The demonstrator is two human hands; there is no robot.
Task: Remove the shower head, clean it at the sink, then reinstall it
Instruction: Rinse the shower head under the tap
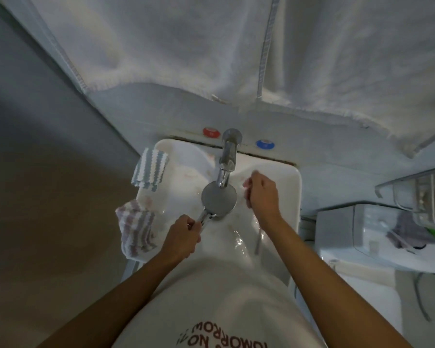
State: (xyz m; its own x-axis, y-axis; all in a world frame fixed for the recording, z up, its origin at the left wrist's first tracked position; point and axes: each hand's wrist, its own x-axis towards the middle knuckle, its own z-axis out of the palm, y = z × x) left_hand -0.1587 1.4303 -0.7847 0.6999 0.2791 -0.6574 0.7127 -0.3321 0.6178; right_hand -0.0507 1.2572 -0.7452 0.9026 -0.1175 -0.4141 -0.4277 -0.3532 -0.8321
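You hold the round grey shower head (pixel 219 198) by its chrome handle, disc face up, at the centre of the frame over the white rectangular sink (pixel 293 194). The disc sits directly under the chrome tap spout (pixel 227 156), whose tip overlaps the disc's upper edge. Your left hand (pixel 182 236) is closed around the handle at the lower left of the disc. Your right hand (pixel 261 194) hovers just right of the disc with its fingers curled loosely, gripping nothing you can see. Two striped cloths hang over the sink's left rim: a blue-and-white one (pixel 151 172) above, a purple-and-white one (pixel 136 229) below. White towels (pixel 211 46) fill the upper frame. A red knob (pixel 211 131) and a blue knob (pixel 265 144) flank the tap.
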